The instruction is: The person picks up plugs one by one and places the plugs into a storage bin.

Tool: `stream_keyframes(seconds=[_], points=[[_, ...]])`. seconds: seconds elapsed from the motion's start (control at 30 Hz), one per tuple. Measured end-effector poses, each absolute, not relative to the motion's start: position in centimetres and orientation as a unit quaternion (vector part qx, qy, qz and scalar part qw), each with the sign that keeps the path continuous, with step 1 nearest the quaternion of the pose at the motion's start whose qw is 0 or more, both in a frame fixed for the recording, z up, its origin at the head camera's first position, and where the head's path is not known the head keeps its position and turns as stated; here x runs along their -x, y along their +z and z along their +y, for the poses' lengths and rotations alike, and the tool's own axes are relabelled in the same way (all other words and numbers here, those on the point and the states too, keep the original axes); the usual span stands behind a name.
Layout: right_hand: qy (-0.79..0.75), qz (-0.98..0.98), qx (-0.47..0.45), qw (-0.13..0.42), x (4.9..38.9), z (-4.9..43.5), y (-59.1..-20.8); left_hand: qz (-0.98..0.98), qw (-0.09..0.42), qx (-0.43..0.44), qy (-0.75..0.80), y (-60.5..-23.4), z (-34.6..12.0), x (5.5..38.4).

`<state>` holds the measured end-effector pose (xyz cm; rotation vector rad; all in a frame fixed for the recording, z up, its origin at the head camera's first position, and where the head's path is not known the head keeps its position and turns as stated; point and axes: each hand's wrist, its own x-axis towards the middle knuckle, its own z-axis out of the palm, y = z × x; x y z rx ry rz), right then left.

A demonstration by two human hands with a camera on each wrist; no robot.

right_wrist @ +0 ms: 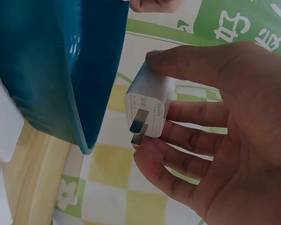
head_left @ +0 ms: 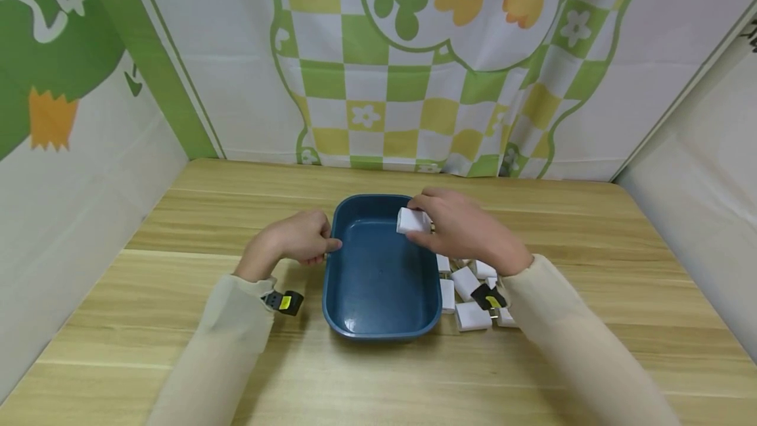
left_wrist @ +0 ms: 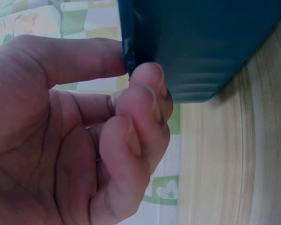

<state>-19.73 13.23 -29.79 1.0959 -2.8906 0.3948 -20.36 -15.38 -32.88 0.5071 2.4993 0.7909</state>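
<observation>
A blue rectangular tub (head_left: 381,281) stands on the table with nothing inside it. My left hand (head_left: 303,236) pinches its left rim between thumb and curled fingers; the left wrist view shows the thumb on the rim and the fingertips against the outer wall. Over the tub's right rim, my right hand (head_left: 458,225) holds a white plug-in charger (head_left: 412,221) between thumb and fingers. Two flat metal prongs (right_wrist: 139,125) stick out of the charger's printed end in the right wrist view.
Several more white chargers (head_left: 473,316) lie loosely on the wooden table (head_left: 591,321) right of the tub, partly under my right forearm. A patterned curtain (head_left: 408,84) hangs behind the table's far edge. Fabric walls (head_left: 89,215) flank both sides.
</observation>
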Motion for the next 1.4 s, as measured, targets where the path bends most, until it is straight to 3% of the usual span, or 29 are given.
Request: stream_keyframes(seconds=[1.4], points=[[0.088,-0.930,-0.345,-0.088,24.4,4.7,-32.9,0.910,0.242,-0.181,0.285,-32.8,-15.5,20.5]])
